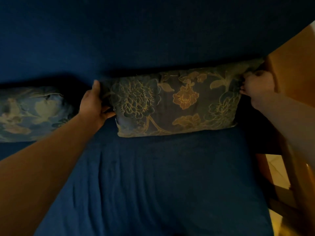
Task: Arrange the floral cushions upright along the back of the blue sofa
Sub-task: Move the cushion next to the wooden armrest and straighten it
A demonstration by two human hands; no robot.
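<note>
The step in hand was the seating of one floral cushion (175, 103) against the back of the blue sofa (153, 184), at its right end beside the wooden arm frame (293, 65). The left hand (95, 104) was closed on the cushion's left edge, thumb up along the top corner and fingers wrapped beneath, while the right hand (257, 87) pinched the upper right corner with its fingers curled into the fabric — both had firm hold of the same cushion. The cushion stood on its long lower edge on the seat, its face turned toward the camera and its top leaning to the backrest, so it looked nearly placed. A second floral cushion (32, 113) lay further left along the back, well apart from the first and touched by neither hand; whether it stood fully upright could not be told in the dim light and blur. The next move, in my judgement, called for pressing the held cushion square to the backrest, letting go without tipping it forward, and then attending to the left one — perhaps closing the gap between them. No brand, label or writing could be read anywhere; only the woven flower pattern showed.
</note>
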